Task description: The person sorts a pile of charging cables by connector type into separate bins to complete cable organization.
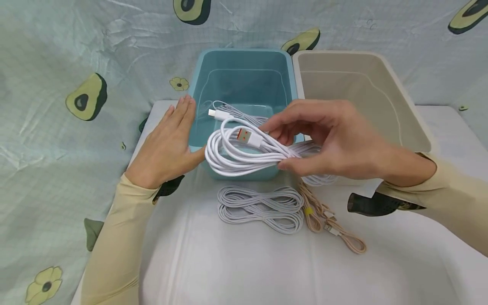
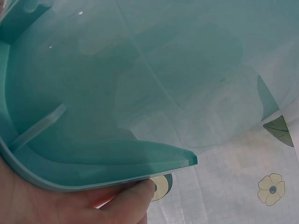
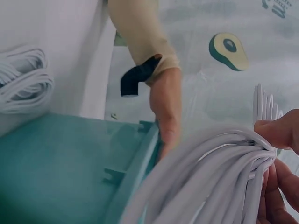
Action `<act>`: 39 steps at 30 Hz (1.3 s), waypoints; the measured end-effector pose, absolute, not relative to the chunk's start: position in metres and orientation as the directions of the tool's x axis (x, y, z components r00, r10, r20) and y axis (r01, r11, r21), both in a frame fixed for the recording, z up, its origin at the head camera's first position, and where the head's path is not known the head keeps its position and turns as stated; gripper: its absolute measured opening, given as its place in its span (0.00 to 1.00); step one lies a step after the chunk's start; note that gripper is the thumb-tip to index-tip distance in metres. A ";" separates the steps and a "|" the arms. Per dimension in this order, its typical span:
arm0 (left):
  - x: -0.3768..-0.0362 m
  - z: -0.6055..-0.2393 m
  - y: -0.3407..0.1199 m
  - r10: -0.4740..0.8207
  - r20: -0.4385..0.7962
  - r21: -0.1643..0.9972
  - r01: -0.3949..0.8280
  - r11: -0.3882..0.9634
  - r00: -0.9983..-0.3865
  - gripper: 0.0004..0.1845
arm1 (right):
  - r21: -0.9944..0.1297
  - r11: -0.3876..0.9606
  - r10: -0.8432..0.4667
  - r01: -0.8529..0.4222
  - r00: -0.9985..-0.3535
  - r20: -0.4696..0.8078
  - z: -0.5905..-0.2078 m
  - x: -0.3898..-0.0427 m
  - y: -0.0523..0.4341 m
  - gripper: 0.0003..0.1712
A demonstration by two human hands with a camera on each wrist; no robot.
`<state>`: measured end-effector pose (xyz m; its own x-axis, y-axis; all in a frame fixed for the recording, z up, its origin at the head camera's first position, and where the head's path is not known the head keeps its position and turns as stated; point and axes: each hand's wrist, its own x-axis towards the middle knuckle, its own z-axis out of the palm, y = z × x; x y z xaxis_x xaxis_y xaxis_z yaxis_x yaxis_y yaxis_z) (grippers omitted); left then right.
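White cable coil [image 1: 244,154] in right hand [image 1: 335,140]

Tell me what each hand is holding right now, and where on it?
The right hand pinches the coiled white cable at the right end of its bundle. The left hand holds nothing, resting flat against the teal bin at its left wall.

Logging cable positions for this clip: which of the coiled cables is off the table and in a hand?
The white coiled cable with the orange-tipped USB plug, gripped by the right hand over the teal bin; the grey coil and pinkish cable lie on the table.
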<state>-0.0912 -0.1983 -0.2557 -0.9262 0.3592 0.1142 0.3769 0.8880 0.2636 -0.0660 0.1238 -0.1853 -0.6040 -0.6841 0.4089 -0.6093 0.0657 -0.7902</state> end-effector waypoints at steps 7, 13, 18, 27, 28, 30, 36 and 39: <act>-0.092 -0.259 -0.198 0.375 0.177 0.292 0.412 0.863 -0.910 0.54 | -0.747 0.154 -0.680 -0.647 -0.618 0.395 -0.166 -0.078 0.116 0.31; -0.092 -0.260 -0.200 0.388 0.234 0.333 0.448 0.829 -0.892 0.56 | -0.665 0.155 -0.732 -0.731 -0.537 0.420 -0.161 -0.108 0.117 0.30; -0.090 -0.259 -0.200 0.371 0.175 0.317 0.409 0.856 -0.912 0.60 | -0.694 0.178 -0.681 -0.698 -0.596 0.425 -0.151 -0.116 0.110 0.29; -0.089 -0.255 -0.199 0.335 0.080 0.294 0.344 0.892 -0.939 0.60 | -0.691 0.398 -0.544 -0.604 -0.762 0.352 -0.135 -0.123 0.099 0.28; -0.089 -0.255 -0.199 0.334 0.080 0.293 0.343 0.893 -0.939 0.60 | -0.691 0.409 -0.534 -0.596 -0.770 0.348 -0.135 -0.126 0.098 0.28; -0.089 -0.255 -0.199 0.333 0.084 0.290 0.343 0.894 -0.939 0.60 | -0.691 0.433 -0.513 -0.579 -0.789 0.339 -0.134 -0.132 0.096 0.27; -0.090 -0.257 -0.199 0.334 0.086 0.292 0.345 0.892 -0.938 0.60 | -0.702 0.472 -0.467 -0.533 -0.827 0.314 -0.135 -0.150 0.090 0.28; -0.090 -0.257 -0.199 0.337 0.084 0.289 0.347 0.892 -0.938 0.60 | -0.707 0.486 -0.447 -0.514 -0.841 0.304 -0.136 -0.159 0.087 0.28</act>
<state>-0.0903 -0.1988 -0.2567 -0.9378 0.3369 0.0842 0.3465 0.8924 0.2889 -0.1587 0.0873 -0.1364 -0.8414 -0.4468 0.3041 -0.5135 0.4857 -0.7074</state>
